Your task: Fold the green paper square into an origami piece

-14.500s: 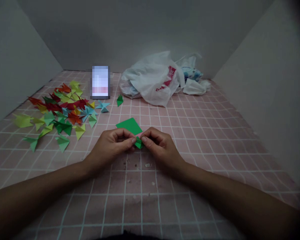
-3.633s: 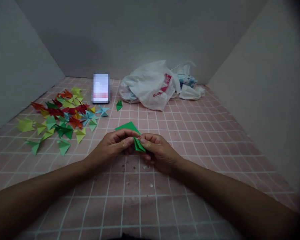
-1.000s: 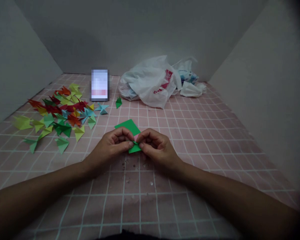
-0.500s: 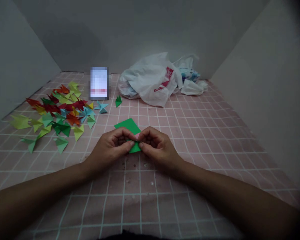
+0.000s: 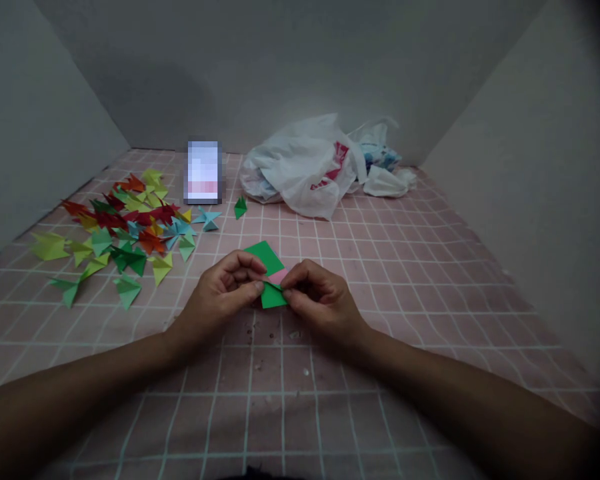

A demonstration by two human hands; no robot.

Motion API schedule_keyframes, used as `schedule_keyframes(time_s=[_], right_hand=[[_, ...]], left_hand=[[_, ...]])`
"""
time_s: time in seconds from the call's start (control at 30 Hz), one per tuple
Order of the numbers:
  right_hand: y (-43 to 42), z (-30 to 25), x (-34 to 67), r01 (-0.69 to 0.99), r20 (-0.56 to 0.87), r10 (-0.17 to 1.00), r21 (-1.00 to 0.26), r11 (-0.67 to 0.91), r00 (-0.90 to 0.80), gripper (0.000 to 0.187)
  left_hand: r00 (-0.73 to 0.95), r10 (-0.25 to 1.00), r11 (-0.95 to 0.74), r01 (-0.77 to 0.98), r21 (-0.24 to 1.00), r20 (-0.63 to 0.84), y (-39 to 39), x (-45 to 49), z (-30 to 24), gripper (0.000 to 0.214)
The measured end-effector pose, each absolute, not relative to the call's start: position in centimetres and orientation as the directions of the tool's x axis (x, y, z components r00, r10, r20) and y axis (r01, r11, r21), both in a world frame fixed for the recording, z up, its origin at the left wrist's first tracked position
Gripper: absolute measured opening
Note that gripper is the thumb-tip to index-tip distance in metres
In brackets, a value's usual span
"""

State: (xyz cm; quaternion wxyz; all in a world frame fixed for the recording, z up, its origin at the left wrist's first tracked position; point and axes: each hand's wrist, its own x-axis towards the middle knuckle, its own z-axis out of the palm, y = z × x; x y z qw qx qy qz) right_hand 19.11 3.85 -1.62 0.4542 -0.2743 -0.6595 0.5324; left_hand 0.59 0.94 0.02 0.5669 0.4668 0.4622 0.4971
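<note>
Pinching a folded green paper between thumbs and fingers of left hand and right hand, gripped from both sides presumably to steady the fold. Held over a pink checked cloth, just nearer than a green sheet. Well apart from folded paper shapes, likely grouped leftward to leave elbow room. Farther back, facing a lit screen, apparently upright for viewing, near a plastic bag.

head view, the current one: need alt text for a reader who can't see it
A left hand and a right hand pinch a small folded green paper over a pink gridded surface, with a flat green sheet just beyond. Colourful folded paper shapes lie to the left; a pixelated bright screen and a white plastic bag are farther back.
</note>
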Motion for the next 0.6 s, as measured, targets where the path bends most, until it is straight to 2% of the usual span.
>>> schedule_keyframes(time_s=[0.27, 0.6], right_hand=[[3.65, -1.69, 19.25, -0.056, 0.387, 0.82, -0.914, 0.403, -0.422, 0.015], [3.66, -1.53, 19.32, -0.071, 0.462, 0.766, -0.872, 0.485, -0.447, 0.019]], left_hand=[[0.13, 0.977, 0.183, -0.084, 0.98, -0.171, 0.98, 0.53, 0.09, 0.011], [0.096, 0.977, 0.202, -0.101, 0.974, -0.192, 0.83, 0.7, 0.33, 0.006]])
